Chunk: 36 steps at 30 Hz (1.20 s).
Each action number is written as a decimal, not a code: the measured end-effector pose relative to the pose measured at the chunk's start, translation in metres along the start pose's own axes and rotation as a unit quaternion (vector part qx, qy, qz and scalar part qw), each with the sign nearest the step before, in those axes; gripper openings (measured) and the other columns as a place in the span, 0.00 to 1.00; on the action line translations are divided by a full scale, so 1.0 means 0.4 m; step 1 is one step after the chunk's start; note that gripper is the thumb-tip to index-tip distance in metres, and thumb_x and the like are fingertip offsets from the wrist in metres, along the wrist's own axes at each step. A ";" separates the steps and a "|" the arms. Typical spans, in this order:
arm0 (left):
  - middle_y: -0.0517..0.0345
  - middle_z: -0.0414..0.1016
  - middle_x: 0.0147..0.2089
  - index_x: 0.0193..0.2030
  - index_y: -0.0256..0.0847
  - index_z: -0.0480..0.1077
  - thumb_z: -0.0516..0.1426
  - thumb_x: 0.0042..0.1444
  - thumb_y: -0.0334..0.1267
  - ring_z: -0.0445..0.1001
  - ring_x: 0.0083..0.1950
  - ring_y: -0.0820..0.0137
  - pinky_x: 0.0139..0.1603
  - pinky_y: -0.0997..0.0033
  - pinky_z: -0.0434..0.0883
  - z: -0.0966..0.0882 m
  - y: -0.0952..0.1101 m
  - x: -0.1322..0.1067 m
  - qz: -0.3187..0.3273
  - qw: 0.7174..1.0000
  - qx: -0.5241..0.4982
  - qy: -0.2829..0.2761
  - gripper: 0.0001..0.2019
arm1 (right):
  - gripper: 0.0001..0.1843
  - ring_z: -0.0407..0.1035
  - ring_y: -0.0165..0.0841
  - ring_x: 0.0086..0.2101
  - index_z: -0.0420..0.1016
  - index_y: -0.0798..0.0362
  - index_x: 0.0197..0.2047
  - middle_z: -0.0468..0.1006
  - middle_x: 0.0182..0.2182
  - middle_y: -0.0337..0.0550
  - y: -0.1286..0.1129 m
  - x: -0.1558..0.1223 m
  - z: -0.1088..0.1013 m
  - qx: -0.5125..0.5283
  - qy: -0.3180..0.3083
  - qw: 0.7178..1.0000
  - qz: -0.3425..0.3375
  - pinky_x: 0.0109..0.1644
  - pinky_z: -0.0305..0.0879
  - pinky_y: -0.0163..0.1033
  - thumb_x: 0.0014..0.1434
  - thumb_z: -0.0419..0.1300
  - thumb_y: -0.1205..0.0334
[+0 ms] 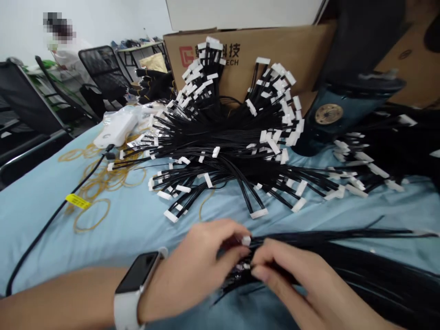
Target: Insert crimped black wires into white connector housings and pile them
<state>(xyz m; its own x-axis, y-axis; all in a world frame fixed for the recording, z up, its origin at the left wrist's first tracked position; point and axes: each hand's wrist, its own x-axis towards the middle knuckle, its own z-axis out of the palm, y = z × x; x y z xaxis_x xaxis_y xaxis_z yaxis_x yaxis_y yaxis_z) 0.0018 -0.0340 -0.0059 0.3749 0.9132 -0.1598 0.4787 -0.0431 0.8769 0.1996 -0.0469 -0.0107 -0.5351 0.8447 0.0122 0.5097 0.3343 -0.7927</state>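
My left hand (201, 263), with a smartwatch on its wrist, is closed in a pinch around a small white connector (246, 240). Close beside it, my right hand (305, 279) pinches at thin black wires, its thumb and forefinger pressed together. What exactly lies between those right fingertips is too small to see clearly. A thick bundle of loose black wires (385, 275) runs under both hands and off to the right. Beyond them lies a large pile of black cables (220, 137) with white plugs on their ends, fanned out on both sides.
A blue cloth (137, 243) covers the table. Yellow rubber bands (99, 183) and a white device (117, 130) with a black cord (44, 231) lie left. Behind the pile stands a cardboard box (268, 46); a dark blue container (347, 105) is right of it. Another person (68, 55) is far back.
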 end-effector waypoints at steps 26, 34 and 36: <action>0.60 0.72 0.33 0.37 0.38 0.71 0.64 0.55 0.48 0.69 0.36 0.66 0.39 0.68 0.64 -0.015 -0.011 0.043 -0.058 0.992 -0.108 -0.014 0.14 | 0.12 0.59 0.27 0.21 0.67 0.52 0.25 0.63 0.19 0.33 0.058 0.067 -0.004 0.168 0.009 0.983 0.069 0.23 0.56 0.32 0.61 0.55 0.61; 0.60 0.72 0.33 0.37 0.38 0.71 0.64 0.55 0.46 0.68 0.36 0.66 0.39 0.67 0.64 -0.013 -0.018 0.046 -0.047 0.993 -0.106 -0.011 0.13 | 0.11 0.56 0.26 0.21 0.67 0.52 0.26 0.62 0.19 0.32 0.065 0.066 0.002 0.152 0.010 0.988 0.027 0.22 0.52 0.32 0.61 0.55 0.62; 0.58 0.73 0.33 0.37 0.38 0.70 0.64 0.55 0.46 0.69 0.37 0.65 0.40 0.66 0.65 -0.012 -0.017 0.043 -0.047 0.993 -0.106 -0.013 0.13 | 0.11 0.56 0.26 0.23 0.68 0.52 0.27 0.63 0.20 0.32 0.064 0.062 0.002 0.145 0.010 0.989 0.015 0.24 0.53 0.32 0.61 0.55 0.63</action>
<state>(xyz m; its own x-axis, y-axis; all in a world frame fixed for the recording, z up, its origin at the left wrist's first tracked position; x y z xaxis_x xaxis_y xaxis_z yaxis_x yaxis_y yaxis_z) 0.0010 -0.0160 -0.0124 0.3583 0.8985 -0.2537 0.3357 0.1296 0.9330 0.1989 -0.0178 -0.0312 -0.5082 0.8612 -0.0038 0.3091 0.1783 -0.9342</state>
